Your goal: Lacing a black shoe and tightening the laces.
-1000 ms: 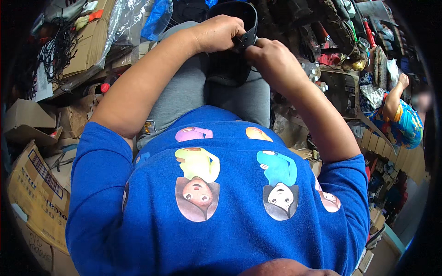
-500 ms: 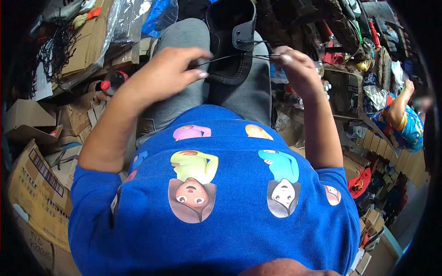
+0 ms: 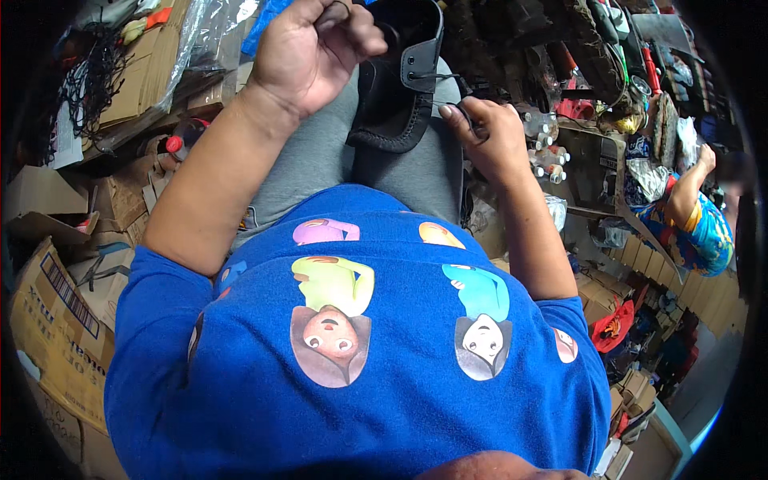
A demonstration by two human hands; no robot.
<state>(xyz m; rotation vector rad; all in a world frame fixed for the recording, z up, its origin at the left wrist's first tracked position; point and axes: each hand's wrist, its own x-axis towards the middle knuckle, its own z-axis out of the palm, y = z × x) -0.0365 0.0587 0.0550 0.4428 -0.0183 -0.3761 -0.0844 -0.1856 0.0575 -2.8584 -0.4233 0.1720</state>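
Observation:
A black shoe upper [image 3: 392, 138] with eyelets and a stitched seam round its front edge rests between my thighs. Dark thread [image 3: 436, 76] runs from its right side. Close beside that side, my right hand [image 3: 492, 140] has its fingers curled in a pinch on the black thread. My left hand [image 3: 312, 60] is raised above and left of the upper, palm partly showing, fingers bent inward. Something thin and dark shows at its fingertips by the top edge of the picture; what it is cannot be made out.
Flat cardboard [image 3: 148, 88] and a heap of black cords [image 3: 92, 80] lie at the left, near a red-capped bottle [image 3: 178, 146]. Several small bottles [image 3: 548, 152] stand to the right. Another person in a patterned shirt [image 3: 692, 228] is at the far right.
My left hand has risen up and away from the front of the upper. My right hand has moved slightly down and left. The thread no longer shows stretched between both hands.

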